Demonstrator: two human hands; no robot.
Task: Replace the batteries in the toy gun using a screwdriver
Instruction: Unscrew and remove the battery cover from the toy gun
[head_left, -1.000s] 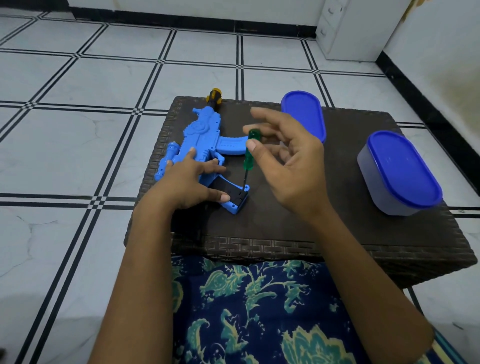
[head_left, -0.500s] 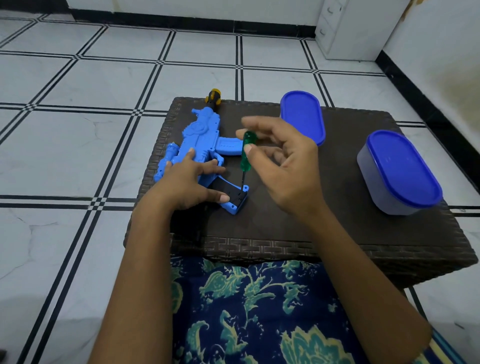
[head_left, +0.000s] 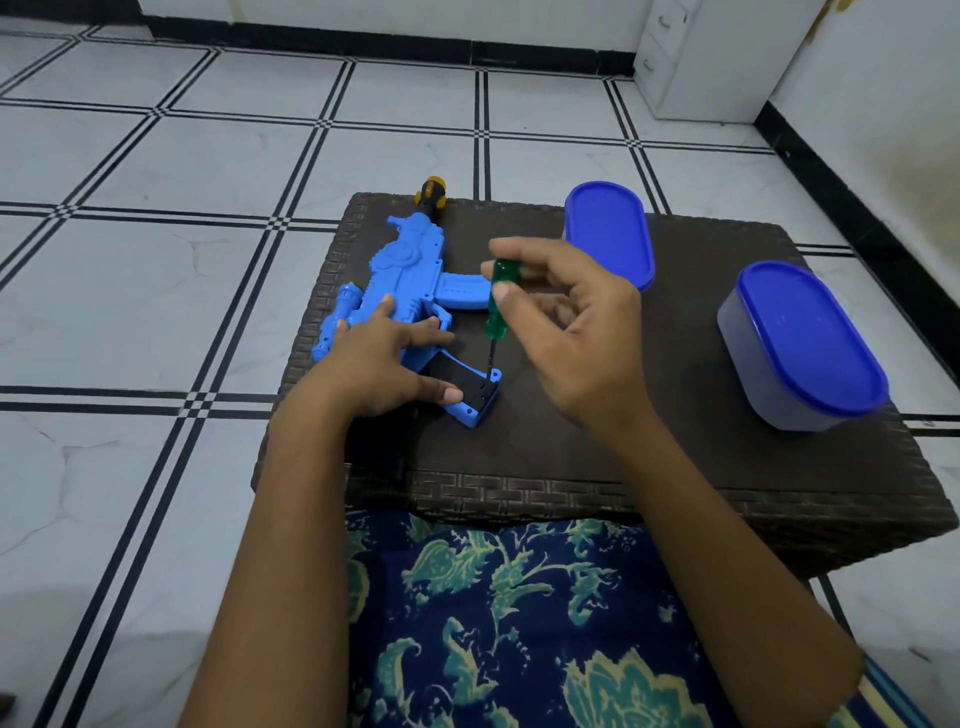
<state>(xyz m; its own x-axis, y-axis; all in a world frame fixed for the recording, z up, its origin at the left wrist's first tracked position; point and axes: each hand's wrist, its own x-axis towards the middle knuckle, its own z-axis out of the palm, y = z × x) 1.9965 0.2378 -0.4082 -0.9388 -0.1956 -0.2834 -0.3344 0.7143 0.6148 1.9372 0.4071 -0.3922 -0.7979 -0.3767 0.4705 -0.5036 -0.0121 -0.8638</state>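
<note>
A blue toy gun (head_left: 405, 275) with a yellow-and-black muzzle lies flat on the left half of a dark wicker table (head_left: 597, 467). My left hand (head_left: 379, 364) presses down on its rear body, thumb on the black battery cover (head_left: 467, 382) in the grip. My right hand (head_left: 566, 332) pinches the green handle of a screwdriver (head_left: 500, 301) between thumb and fingers. The screwdriver stands almost upright, its thin shaft tip resting at the far corner of the battery cover.
A blue-lidded plastic container (head_left: 800, 348) stands at the table's right side. A loose blue lid or second container (head_left: 608, 234) lies near the back edge. Tiled floor surrounds the table; a white cabinet (head_left: 722, 57) stands in the far corner. Patterned fabric covers my lap.
My right hand's fingers have shifted around the green handle and the handle top has leaned slightly left. The tip stays on the cover; the left hand and gun have not moved.
</note>
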